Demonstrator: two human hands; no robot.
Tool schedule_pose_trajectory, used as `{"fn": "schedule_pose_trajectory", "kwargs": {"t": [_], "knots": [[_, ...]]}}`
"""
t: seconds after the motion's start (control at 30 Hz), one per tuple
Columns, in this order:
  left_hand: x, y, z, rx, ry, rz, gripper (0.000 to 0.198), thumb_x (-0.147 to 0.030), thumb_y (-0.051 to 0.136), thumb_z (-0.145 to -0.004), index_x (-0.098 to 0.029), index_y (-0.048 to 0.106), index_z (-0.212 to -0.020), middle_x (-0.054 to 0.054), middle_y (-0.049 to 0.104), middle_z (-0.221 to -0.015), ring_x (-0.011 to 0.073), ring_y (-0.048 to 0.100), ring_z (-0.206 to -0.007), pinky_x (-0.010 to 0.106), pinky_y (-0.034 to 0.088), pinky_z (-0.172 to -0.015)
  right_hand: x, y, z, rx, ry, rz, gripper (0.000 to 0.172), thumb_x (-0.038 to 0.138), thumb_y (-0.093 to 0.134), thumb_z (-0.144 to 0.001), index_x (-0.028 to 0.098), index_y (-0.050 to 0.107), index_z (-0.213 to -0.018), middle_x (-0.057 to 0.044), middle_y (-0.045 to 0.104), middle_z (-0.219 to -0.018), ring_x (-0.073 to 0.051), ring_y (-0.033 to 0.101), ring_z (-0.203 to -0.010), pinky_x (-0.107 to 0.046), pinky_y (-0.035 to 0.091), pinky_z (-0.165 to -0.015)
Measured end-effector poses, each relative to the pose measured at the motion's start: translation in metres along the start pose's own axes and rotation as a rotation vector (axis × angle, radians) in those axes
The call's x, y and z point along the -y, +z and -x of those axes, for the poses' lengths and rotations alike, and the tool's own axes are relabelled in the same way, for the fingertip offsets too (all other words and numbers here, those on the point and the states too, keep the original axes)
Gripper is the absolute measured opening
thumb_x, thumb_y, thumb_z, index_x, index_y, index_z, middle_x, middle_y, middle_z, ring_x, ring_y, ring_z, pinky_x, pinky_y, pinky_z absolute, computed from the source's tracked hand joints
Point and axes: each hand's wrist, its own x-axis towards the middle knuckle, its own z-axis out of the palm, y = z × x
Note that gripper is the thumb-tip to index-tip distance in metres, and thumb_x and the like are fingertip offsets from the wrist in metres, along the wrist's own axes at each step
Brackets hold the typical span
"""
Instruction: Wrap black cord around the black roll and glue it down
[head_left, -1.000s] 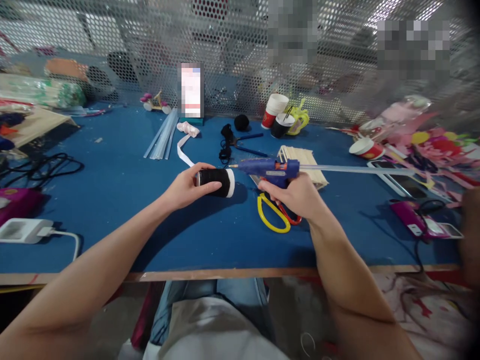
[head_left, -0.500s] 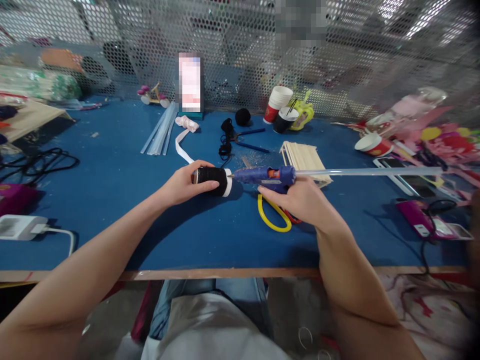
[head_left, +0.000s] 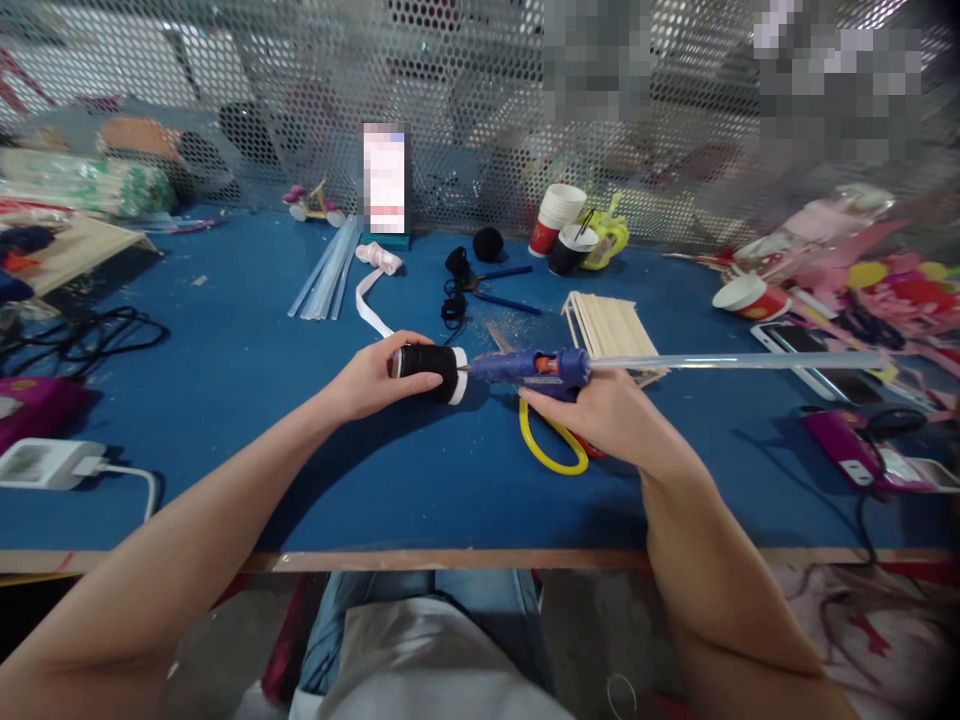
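My left hand (head_left: 369,378) is wrapped round a black paper cup with a white rim (head_left: 433,369), lying on its side on the blue table (head_left: 225,400). My right hand (head_left: 600,415) grips a blue hot glue gun (head_left: 529,368) with a long clear glue stick (head_left: 742,360) sticking out of its back. The gun's nozzle touches the cup's white rim. Under my right hand lie yellow-handled scissors (head_left: 551,452).
A stack of wooden sticks (head_left: 611,322) lies behind the gun. Paper cups (head_left: 559,225), clear glue sticks (head_left: 326,268), white ribbon (head_left: 371,290), black yarn and a pompom (head_left: 487,243) stand further back. Phones, a purple device (head_left: 847,440) and pink craft scraps are at right; cables and a charger (head_left: 45,462) at left.
The glue gun has moved left, and its nozzle now reaches the cup's rim. My left hand has kept the cup in the same place.
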Motion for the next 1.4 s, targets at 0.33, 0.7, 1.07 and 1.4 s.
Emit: {"fn": "schedule_pose_trajectory", "kwargs": {"t": [0.33,0.7,1.07,1.4], "knots": [[-0.0013,-0.0001,-0.0001,0.013,-0.024,0.011,0.050,-0.047,0.062,-0.069,-0.020,0.052,-0.110,0.003,0.061,-0.089,0.0175,0.058,-0.076,0.029,0.047,-0.065,0.0022,-0.0006,0.0007,-0.003,0.025,-0.019,0.016,0.026,0.052,-0.077,0.018,0.065,-0.072,0.000,0.048,-0.046,-0.014,0.049,-0.047,-0.025,0.035,-0.045],[-0.0023,-0.0002,0.0016,0.005,0.015,-0.035,0.052,-0.047,0.063,-0.068,-0.021,0.053,-0.112,0.002,0.060,-0.085,0.0152,0.056,-0.069,0.026,0.045,-0.059,-0.0002,0.0021,0.0020,-0.023,0.030,-0.066,0.016,0.026,0.053,-0.077,0.019,0.064,-0.068,0.001,0.049,-0.047,-0.012,0.048,-0.045,-0.024,0.036,-0.046],[-0.0048,-0.0019,0.0027,0.021,0.070,-0.035,0.054,-0.045,0.066,-0.067,-0.021,0.053,-0.113,0.005,0.061,-0.099,0.0179,0.058,-0.080,0.029,0.046,-0.069,-0.0023,-0.0003,0.0023,-0.004,-0.009,0.051,0.016,0.026,0.054,-0.077,0.017,0.067,-0.072,0.000,0.051,-0.048,-0.012,0.047,-0.046,-0.025,0.031,-0.045],[-0.0055,-0.0032,0.0029,0.028,0.107,-0.042,0.055,-0.043,0.067,-0.066,-0.020,0.052,-0.115,0.007,0.059,-0.107,0.0199,0.058,-0.087,0.030,0.047,-0.074,-0.0029,-0.0002,0.0038,-0.013,0.020,-0.001,0.018,0.027,0.052,-0.078,0.018,0.065,-0.071,0.000,0.053,-0.050,-0.013,0.051,-0.049,-0.025,0.035,-0.048]]}}
